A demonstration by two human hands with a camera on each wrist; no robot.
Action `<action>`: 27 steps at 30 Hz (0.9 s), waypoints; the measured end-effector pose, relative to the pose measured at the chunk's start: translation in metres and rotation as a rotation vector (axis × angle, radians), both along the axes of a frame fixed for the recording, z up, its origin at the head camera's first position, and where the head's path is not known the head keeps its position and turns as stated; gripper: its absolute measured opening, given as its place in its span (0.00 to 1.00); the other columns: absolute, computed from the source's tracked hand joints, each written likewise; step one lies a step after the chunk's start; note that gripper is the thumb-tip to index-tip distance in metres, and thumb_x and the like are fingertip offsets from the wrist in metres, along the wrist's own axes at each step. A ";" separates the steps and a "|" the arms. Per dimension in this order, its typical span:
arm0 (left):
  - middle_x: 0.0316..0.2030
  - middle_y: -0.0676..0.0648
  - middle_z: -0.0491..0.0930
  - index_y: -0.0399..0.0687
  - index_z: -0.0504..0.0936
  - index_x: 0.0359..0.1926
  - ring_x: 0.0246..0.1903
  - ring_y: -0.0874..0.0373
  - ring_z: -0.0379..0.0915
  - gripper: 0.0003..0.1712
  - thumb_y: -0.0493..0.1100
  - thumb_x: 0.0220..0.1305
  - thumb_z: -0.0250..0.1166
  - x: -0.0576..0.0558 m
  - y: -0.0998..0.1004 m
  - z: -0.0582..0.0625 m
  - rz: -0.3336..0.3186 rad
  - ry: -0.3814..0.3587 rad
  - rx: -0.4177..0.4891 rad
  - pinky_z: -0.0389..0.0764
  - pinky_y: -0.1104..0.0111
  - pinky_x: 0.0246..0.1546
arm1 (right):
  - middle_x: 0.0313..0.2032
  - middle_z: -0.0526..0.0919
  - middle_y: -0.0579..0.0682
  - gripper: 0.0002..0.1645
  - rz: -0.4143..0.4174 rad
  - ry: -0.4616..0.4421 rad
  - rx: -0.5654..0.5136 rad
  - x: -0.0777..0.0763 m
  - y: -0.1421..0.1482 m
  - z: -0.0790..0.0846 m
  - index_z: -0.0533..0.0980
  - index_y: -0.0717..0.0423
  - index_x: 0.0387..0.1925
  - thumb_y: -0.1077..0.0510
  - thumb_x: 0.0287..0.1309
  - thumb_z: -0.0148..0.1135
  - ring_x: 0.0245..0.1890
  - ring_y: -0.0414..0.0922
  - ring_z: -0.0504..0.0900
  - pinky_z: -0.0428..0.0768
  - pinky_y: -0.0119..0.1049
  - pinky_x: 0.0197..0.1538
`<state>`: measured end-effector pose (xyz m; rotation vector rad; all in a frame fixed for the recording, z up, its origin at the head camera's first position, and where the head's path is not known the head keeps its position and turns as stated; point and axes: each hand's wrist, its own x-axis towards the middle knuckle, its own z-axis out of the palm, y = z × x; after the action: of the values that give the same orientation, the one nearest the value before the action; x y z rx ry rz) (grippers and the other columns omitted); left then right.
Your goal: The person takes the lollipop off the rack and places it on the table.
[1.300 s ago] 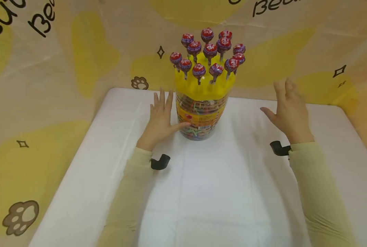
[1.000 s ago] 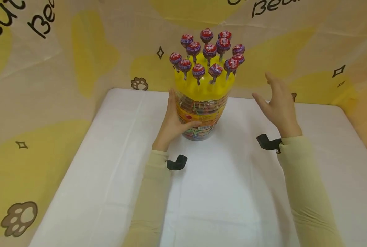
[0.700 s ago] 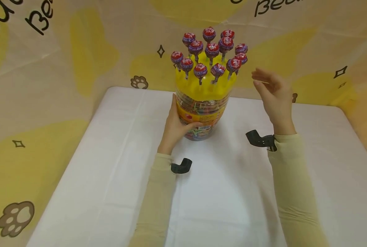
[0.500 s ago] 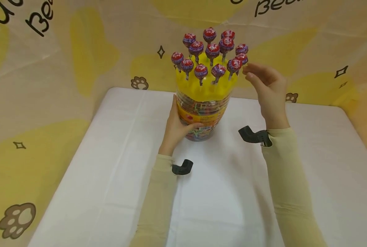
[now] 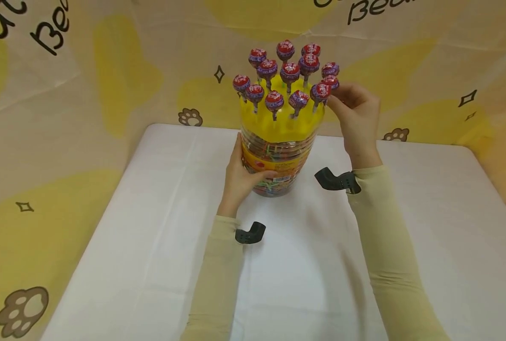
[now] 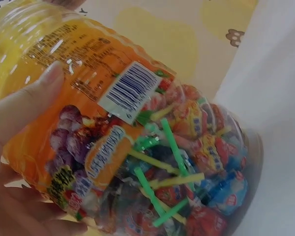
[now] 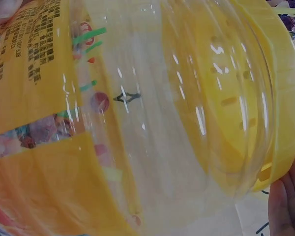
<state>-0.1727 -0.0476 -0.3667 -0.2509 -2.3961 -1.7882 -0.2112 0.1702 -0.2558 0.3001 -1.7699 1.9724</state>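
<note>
A clear candy jar (image 5: 278, 163) with a yellow lid (image 5: 274, 125) stands on the table, and several red-and-purple lollipops (image 5: 290, 71) stick up from the lid. My left hand (image 5: 237, 177) grips the jar from the left, thumb across the orange label (image 6: 64, 128); its other fingers go behind. At the lid's right edge, my right hand (image 5: 357, 118) pinches a lollipop (image 5: 331, 82) low down; the fingertips and stick are mostly hidden. The right wrist view has the right hand's fingers (image 7: 285, 201) by the lid rim. Wrapped candies with green and yellow sticks (image 6: 174, 147) fill the jar's bottom.
The white-covered table (image 5: 295, 284) extends around the jar. A yellow and beige cloth (image 5: 129, 71) with paw prints and lettering hangs behind and at the sides. A black wrist mount (image 5: 250, 233) sits on the left sleeve, another black mount (image 5: 335, 181) on the right.
My left hand has moved right and taken hold of the jar. My right hand has come left to the lid's right edge, its fingers closing on a lollipop. The jar stays in place.
</note>
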 end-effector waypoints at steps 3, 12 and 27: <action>0.71 0.45 0.52 0.47 0.41 0.74 0.68 0.51 0.51 0.64 0.44 0.46 0.76 0.001 0.000 0.002 0.003 -0.007 0.004 0.57 0.60 0.67 | 0.31 0.82 0.53 0.05 -0.012 0.007 -0.027 -0.002 -0.002 -0.001 0.84 0.63 0.32 0.71 0.52 0.65 0.34 0.47 0.78 0.79 0.32 0.47; 0.71 0.45 0.52 0.47 0.42 0.74 0.68 0.52 0.51 0.63 0.45 0.47 0.76 0.000 0.000 0.001 0.008 -0.014 -0.007 0.57 0.59 0.67 | 0.29 0.82 0.52 0.04 -0.071 0.016 -0.040 -0.007 -0.005 -0.001 0.84 0.62 0.30 0.70 0.52 0.66 0.32 0.46 0.77 0.79 0.31 0.44; 0.70 0.46 0.54 0.48 0.43 0.74 0.68 0.52 0.53 0.62 0.44 0.48 0.75 0.001 -0.001 0.005 0.005 -0.030 -0.018 0.58 0.60 0.67 | 0.33 0.80 0.56 0.05 -0.067 0.027 -0.220 -0.004 -0.009 0.008 0.82 0.64 0.32 0.73 0.52 0.65 0.35 0.48 0.77 0.80 0.34 0.47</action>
<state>-0.1721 -0.0489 -0.3618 -0.2222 -2.4316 -1.7817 -0.2154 0.1612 -0.2474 0.1907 -1.5094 2.0813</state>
